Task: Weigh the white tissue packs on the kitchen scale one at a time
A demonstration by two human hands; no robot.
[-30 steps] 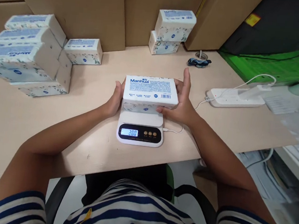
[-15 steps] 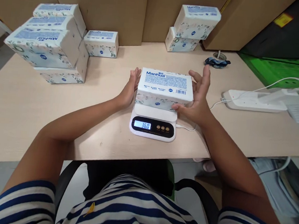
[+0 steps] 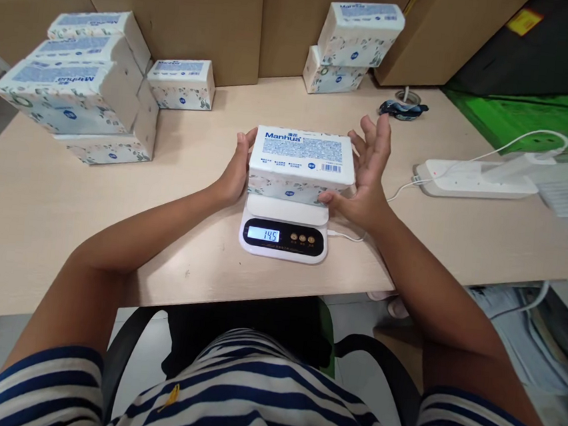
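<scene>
A white Manhua tissue pack point(image 3: 302, 154) lies on a small white digital scale point(image 3: 283, 236) at the middle of the table; the display reads 145. My left hand point(image 3: 235, 175) rests flat against the pack's left end, fingers stretched out. My right hand point(image 3: 368, 174) stands at the pack's right end with its fingers spread and lifted off it. Only the thumb touches the pack's lower front corner.
Several tissue packs are stacked at the left point(image 3: 75, 86), with one more beside them point(image 3: 180, 82) and two stacked at the back point(image 3: 353, 45). Cardboard boxes point(image 3: 183, 9) line the rear. A white power strip point(image 3: 473, 179) and its cable lie to the right, near a green mat point(image 3: 524, 115).
Both hands drew off the pack half a second ago. Now the left hand touches its end again and the right thumb meets its corner. The scale reading went from 300 to 360 to 145.
</scene>
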